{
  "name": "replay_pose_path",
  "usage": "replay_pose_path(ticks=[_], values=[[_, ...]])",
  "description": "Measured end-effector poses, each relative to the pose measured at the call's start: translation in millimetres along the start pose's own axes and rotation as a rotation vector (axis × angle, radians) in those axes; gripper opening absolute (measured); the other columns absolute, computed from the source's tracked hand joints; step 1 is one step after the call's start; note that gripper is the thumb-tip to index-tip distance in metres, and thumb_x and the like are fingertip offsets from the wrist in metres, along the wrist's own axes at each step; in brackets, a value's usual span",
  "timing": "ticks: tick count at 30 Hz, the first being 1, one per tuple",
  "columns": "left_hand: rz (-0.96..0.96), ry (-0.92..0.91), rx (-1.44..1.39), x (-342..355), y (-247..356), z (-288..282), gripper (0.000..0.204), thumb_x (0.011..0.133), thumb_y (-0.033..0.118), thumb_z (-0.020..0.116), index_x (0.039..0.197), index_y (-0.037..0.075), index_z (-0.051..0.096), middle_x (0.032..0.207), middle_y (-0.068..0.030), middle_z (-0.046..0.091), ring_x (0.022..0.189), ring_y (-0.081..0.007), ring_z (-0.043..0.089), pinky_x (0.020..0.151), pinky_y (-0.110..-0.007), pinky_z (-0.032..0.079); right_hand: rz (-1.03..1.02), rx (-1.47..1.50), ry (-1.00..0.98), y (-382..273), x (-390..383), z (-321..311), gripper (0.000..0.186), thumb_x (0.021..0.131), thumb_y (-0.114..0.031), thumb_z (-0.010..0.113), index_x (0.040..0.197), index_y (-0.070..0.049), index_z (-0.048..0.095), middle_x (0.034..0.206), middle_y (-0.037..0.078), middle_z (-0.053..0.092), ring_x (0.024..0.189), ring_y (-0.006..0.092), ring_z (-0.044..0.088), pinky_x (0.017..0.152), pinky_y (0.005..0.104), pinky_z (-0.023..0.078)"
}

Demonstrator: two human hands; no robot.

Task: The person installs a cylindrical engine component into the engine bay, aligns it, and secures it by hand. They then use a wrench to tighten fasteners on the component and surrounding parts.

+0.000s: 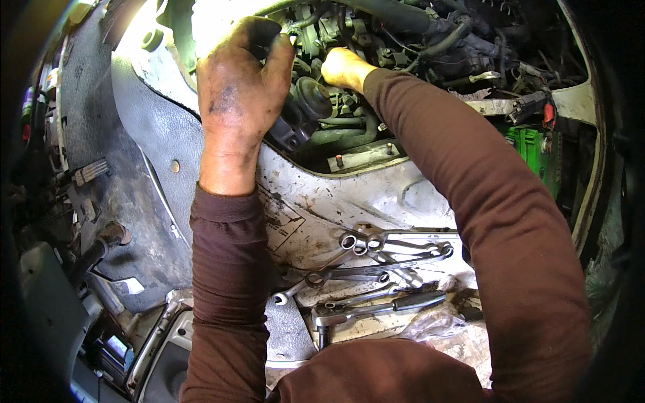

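Tight engine bay, open panel below

The engine opening in the upper middle of the frame is crowded — hoses [349, 131], a dark round canister [314, 97] and wiring [463, 50] fill it, and the left hand [238, 87] and right hand [342, 67] take up the gaps at its near edge. The green part [531, 151] and metal bracket [497, 105] block the upper right. Lower centre, a heap of wrenches [376, 265] and a ratchet [376, 309] cover the white panel [349, 195] — bare panel lies between the forearms, just below the opening's rim. The grey mat [144, 168] at left lies open.
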State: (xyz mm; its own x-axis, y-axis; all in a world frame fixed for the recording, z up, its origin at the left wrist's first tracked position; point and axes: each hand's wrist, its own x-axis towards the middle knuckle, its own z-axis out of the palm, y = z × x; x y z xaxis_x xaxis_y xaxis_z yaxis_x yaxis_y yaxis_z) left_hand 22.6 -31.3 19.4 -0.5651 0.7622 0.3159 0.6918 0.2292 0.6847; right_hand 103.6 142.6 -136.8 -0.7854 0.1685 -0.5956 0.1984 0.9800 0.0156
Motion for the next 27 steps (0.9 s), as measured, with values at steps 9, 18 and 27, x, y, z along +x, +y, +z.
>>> replay_pose_path(ticks=[9,18,27], values=[[0.009,-0.088,0.042,-3,-2,-5,0.028,0.093,0.025,0.067,0.106,0.000,0.071,0.091,-0.0154,0.076,0.082,-0.0255,0.073,0.080,-0.036,0.055,0.119,0.071,-0.089,27,25,27,0.030,0.092,-0.015,0.058,0.116,-0.006,0.075,0.122,0.017,0.071,0.111,0.0352,0.069,0.095,0.0447,0.056],[-0.197,-0.187,0.059,6,18,-14,0.027,0.090,0.019,0.067,0.108,-0.001,0.069,0.083,-0.0195,0.071,0.075,-0.0271,0.070,0.072,-0.037,0.053,0.138,-0.076,-0.058,41,34,55,0.036,0.100,-0.020,0.049,0.125,-0.009,0.071,0.136,0.011,0.065,0.120,0.0338,0.065,0.100,0.0441,0.053],[-0.082,-0.177,0.075,3,11,-12,0.029,0.092,0.024,0.067,0.108,0.000,0.070,0.086,-0.0186,0.073,0.079,-0.0305,0.072,0.077,-0.038,0.054,0.261,0.079,-0.077,31,25,30,0.035,0.096,-0.018,0.051,0.121,-0.009,0.073,0.129,0.012,0.069,0.118,0.0335,0.067,0.098,0.0432,0.055]])
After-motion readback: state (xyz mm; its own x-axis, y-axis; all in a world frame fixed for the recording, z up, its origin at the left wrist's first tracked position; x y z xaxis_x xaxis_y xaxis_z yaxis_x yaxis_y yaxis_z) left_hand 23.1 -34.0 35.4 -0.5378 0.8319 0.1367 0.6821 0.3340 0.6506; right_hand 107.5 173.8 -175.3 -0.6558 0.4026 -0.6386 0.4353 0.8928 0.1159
